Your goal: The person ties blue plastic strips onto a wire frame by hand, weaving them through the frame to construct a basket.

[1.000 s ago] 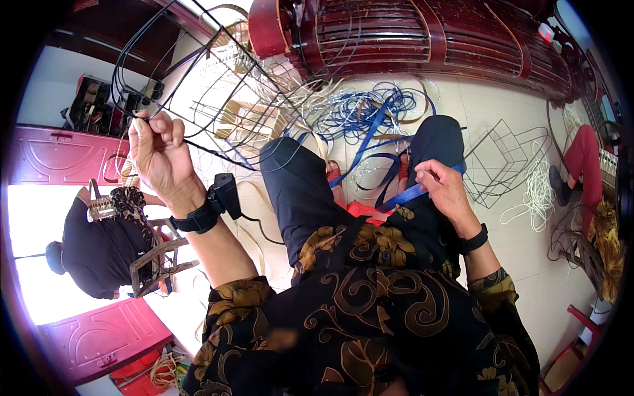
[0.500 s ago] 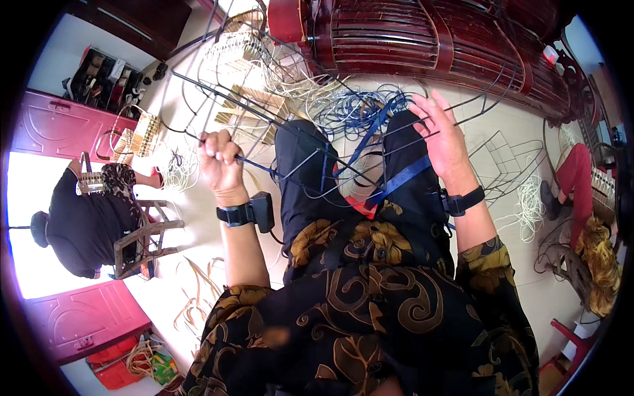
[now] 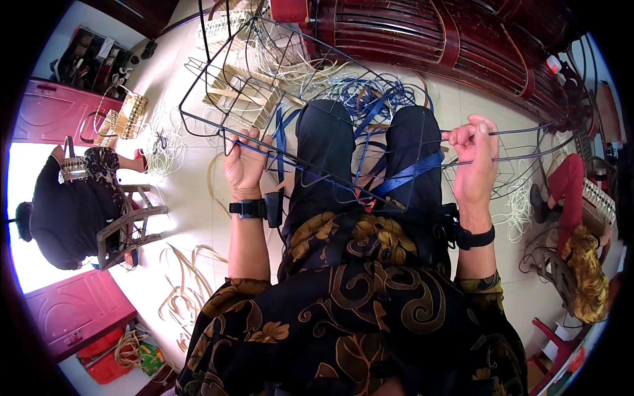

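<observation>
A black wire frame (image 3: 217, 65), shaped like an open basket skeleton, spans the space above my knees. My left hand (image 3: 244, 168) has its fingers curled round the wires on its near left side. Across from it, my right hand (image 3: 474, 162) closes its thumb and fingers on long wires that run out to the right. A flat blue strap (image 3: 415, 173) lies slanting over my right thigh, next to the frame's lower wires. Whether the strap is fastened to the frame, I cannot tell.
Tangled blue strapping (image 3: 370, 99) lies on the floor beyond my knees, below a dark red wooden bench (image 3: 389, 39). Pale woven baskets (image 3: 238, 92) stand at far left. Another wire frame (image 3: 492, 175) rests at right. People sit on both sides, one on a wooden chair (image 3: 135, 218).
The wire frame has turned and come lower. My left hand has shifted right, its palm now turned up. My right hand, open before, has moved right and closed on the wires.
</observation>
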The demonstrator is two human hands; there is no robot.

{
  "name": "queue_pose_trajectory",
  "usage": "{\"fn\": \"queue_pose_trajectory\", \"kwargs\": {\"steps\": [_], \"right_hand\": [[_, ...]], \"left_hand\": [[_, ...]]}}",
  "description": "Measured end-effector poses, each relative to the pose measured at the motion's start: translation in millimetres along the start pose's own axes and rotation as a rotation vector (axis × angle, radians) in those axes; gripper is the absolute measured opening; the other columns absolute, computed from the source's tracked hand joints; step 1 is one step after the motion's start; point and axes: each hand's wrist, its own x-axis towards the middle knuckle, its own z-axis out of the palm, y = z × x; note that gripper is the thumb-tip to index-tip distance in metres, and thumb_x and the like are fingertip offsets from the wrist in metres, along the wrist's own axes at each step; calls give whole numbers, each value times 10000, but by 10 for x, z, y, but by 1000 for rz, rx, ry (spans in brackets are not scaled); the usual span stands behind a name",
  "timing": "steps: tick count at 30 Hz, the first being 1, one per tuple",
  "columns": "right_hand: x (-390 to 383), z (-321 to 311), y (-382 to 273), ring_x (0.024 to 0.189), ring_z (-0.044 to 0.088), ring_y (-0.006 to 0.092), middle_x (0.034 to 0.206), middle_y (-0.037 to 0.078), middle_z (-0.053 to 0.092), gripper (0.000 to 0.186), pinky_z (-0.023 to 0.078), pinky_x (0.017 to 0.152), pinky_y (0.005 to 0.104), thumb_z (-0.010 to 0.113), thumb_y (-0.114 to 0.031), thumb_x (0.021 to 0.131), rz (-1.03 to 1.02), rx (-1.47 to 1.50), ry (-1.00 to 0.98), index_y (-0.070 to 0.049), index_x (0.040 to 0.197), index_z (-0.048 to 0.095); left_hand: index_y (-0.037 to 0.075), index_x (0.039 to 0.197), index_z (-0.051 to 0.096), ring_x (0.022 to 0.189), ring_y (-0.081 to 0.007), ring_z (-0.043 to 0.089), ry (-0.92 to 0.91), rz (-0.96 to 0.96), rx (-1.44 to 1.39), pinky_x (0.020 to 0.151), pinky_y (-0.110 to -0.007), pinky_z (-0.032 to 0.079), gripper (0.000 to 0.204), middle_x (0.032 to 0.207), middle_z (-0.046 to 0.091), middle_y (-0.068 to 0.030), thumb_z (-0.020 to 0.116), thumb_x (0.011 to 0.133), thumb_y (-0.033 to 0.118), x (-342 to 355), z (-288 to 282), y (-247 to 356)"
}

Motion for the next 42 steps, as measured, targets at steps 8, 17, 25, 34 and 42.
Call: {"fn": "queue_pose_trajectory", "kwargs": {"steps": [8,17,25,34,42], "right_hand": [[-57,122,-76,762,514,142,759,23,489,200,495,851,380,474,-180,1018,-37,-103,29,-22,1138,498],[-59,133,-111,748,532,142,757,31,521,175,502,848,373,465,-108,1005,-61,-159,51,-9,1145,500],[-29,100,-70,734,510,146,751,39,507,209,502,835,369,454,-43,961,-73,-164,66,14,1160,487],[-81,218,-76,707,444,145,730,30,435,253,496,799,378,416,-2,913,-114,-171,84,22,1159,470],[-72,252,-69,707,435,144,734,32,421,257,492,789,376,393,-1,912,-145,-194,60,25,1159,460]], "left_hand": [[165,906,585,824,-152,416,-52,3,-65,792,-349,304,157,828,496,51,731,846,154,91,-292,-169],[141,975,606,815,-153,414,-71,-42,-166,759,-344,307,162,808,485,49,704,851,105,111,-320,-238],[125,1026,604,750,-123,397,-93,-50,-229,735,-327,304,194,723,444,75,710,863,132,161,-330,-308],[102,984,586,787,-152,470,129,-76,-225,710,-319,363,141,856,498,3,685,897,152,133,-433,-247],[86,1111,605,910,-208,583,196,-48,27,775,-377,489,199,1048,609,-84,638,938,180,69,-640,-89]]}}
